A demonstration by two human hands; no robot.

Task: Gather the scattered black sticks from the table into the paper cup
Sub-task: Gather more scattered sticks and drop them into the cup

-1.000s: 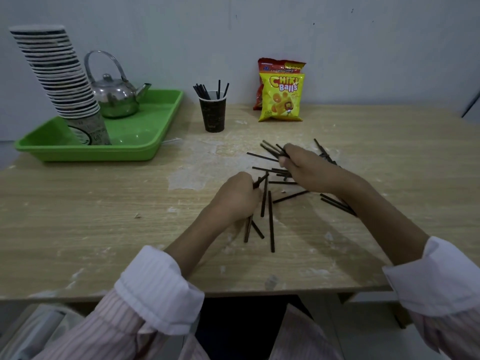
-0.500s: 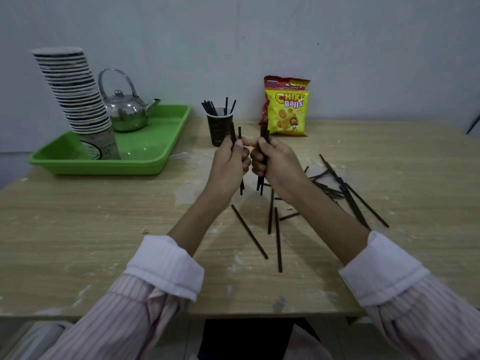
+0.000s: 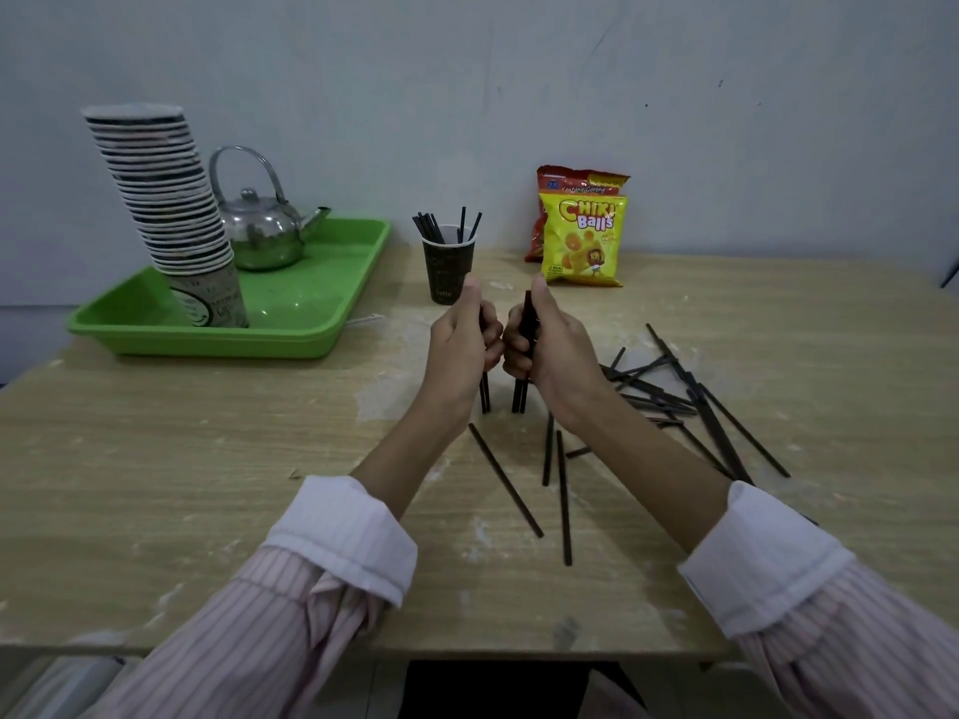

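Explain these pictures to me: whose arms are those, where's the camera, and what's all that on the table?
No machine here: one head-worn camera looks down at a person's own two hands. The left grip and the right grip each hold a small upright bundle of black sticks. More loose sticks lie scattered on the wooden table. Behind the hands stands a dark paper cup with sticks in it. A green tray carries a kettle and stacked cups; snack bags stand by the wall.
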